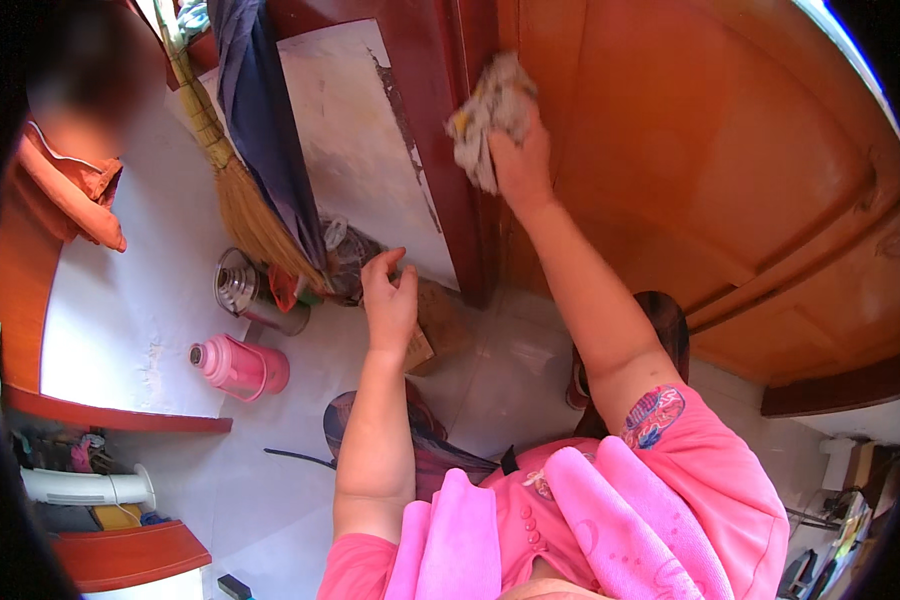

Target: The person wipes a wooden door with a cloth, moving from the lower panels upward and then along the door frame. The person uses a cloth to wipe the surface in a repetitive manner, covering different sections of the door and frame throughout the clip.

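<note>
My right hand grips a crumpled, pale rag with yellow patches. The rag is up by the edge where the dark red door frame meets the orange-brown wooden door. Lower and to the left, my left hand hangs in the air, its fingers loosely bent and apart, holding nothing. Close behind it are a straw broom and a dark, folded length of cloth, both leaning against the white wall panel.
A pink thermos flask and a metal flask stand on the pale tiled floor. Beside my left hand is a cardboard box. A person in orange is at the far left. Shelves with a white tubular object lie lower left.
</note>
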`<state>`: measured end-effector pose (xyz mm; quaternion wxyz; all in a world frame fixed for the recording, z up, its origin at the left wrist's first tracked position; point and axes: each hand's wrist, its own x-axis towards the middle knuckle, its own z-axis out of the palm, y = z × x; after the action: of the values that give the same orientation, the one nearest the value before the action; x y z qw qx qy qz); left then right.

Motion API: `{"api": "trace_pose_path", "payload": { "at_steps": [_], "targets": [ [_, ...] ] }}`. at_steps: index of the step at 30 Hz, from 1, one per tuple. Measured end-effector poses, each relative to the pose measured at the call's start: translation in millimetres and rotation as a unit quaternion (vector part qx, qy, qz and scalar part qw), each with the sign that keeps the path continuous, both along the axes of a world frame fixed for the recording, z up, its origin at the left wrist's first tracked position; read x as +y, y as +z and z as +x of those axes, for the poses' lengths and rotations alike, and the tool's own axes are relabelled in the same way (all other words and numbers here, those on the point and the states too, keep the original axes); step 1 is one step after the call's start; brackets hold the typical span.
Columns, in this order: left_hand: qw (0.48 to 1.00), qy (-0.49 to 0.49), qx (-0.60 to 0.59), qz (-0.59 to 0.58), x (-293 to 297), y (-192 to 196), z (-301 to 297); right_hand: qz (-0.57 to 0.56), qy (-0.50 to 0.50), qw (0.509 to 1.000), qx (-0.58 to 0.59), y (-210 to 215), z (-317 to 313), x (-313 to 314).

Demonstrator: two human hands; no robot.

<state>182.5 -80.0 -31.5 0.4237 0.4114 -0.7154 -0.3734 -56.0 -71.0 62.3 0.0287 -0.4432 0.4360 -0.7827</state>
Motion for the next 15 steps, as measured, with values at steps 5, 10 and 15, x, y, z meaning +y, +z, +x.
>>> {"api": "trace_pose_path", "payload": {
  "at_steps": [5, 10, 15],
  "targets": [
    [1.000, -0.004, 0.017, 0.001, 0, 5, 0, 0.051, 0.016, 0.998, -0.029, -16, 7, 9],
    [1.000, -0.007, 0.000, 0.003, -2, 6, 1, -0.049, 0.029, 0.996, 0.063, 100, 5, 1],
    [1.000, 0.001, 0.027, -0.006, -9, -2, 5, -0.098, 0.233, 0.965, 0.073, 187, -6, -7]
  ]
}}
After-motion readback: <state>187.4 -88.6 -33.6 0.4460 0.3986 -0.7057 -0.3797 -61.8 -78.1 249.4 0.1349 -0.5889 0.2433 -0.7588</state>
